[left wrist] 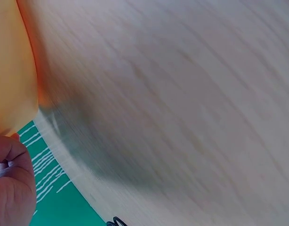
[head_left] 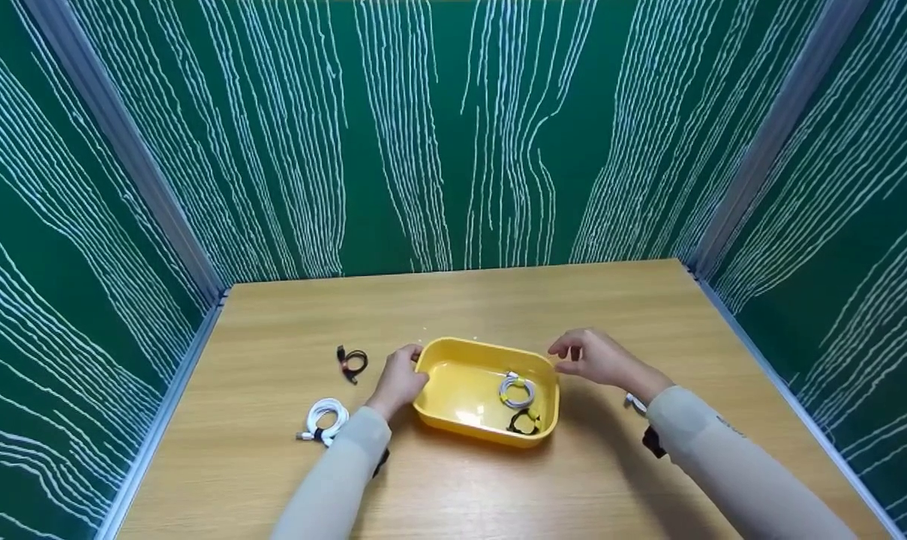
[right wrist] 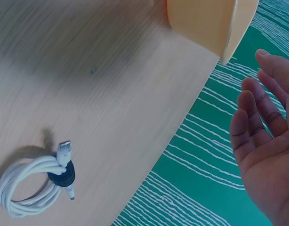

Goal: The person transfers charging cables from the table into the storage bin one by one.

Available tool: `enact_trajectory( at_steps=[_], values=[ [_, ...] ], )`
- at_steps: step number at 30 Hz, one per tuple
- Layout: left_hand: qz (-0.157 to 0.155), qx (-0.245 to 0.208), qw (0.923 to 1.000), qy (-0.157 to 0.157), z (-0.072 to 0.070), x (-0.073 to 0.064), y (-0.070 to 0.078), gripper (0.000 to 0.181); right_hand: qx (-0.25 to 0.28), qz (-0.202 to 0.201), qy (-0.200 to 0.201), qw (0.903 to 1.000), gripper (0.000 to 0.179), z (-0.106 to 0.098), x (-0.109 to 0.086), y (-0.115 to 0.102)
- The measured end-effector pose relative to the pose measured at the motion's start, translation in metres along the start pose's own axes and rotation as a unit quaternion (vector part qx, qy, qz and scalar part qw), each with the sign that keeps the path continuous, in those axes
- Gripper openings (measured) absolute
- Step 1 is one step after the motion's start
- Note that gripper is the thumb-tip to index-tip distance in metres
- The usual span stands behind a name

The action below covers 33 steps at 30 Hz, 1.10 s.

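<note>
My left hand [head_left: 402, 381] grips the left wall of a yellow plastic bin [head_left: 453, 431], thumb inside the rim. Inside the bin, toward its right end, lie a coiled white cable [head_left: 503, 395] with a yellow tie and a small coiled black cable [head_left: 525, 430]. Beside the bin's right rim is my right hand [head_left: 599, 358], its fingers loosely bent and holding nothing. The right wrist view has that hand apart from the bin wall [right wrist: 201, 21]. In the left wrist view only part of the left hand [left wrist: 12, 188] shows, at the bin's corner.
Left of the bin, a coiled black cable [head_left: 357, 363] and a coiled white cable [head_left: 324, 411] lie on the wooden table [head_left: 498, 495]. Another white cable with a black strap [right wrist: 34, 188] lies to the right, mostly hidden under the right forearm in the head view. Green walls surround the table.
</note>
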State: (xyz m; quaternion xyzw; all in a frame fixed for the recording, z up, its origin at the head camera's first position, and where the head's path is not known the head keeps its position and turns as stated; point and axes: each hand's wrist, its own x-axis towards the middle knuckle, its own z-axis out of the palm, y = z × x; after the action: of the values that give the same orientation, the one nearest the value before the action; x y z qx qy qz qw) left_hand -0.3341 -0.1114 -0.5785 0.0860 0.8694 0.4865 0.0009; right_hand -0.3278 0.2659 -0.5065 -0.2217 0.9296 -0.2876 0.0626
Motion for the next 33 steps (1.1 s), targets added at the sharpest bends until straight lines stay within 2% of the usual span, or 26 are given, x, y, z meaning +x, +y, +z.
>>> enact_trajectory(
  at_steps=[8, 11, 15, 22, 33],
  values=[
    [-0.008, 0.000, 1.0000, -0.002, 0.001, 0.000, 0.000, 0.042, -0.007, 0.009, 0.009, 0.9999, 0.024, -0.003, -0.003, 0.010],
    [-0.005, 0.002, 1.0000, 0.001, 0.001, -0.001, 0.001, 0.042, -0.010, -0.014, 0.019, 0.9997, 0.023, -0.002, -0.004, 0.016],
    [0.001, 0.005, 1.0000, 0.008, 0.002, -0.001, 0.001, 0.043, -0.012, -0.026, 0.028, 0.9992, 0.023, -0.003, -0.005, 0.022],
    [-0.006, 0.000, 1.0000, 0.005, 0.001, -0.002, 0.003, 0.045, -0.015, 0.017, 0.021, 0.9995, 0.026, -0.007, -0.007, 0.028],
    [-0.004, -0.005, 1.0000, 0.006, 0.002, 0.000, 0.002, 0.046, -0.017, 0.036, 0.028, 0.9988, 0.028, -0.013, -0.013, 0.044]
  ],
)
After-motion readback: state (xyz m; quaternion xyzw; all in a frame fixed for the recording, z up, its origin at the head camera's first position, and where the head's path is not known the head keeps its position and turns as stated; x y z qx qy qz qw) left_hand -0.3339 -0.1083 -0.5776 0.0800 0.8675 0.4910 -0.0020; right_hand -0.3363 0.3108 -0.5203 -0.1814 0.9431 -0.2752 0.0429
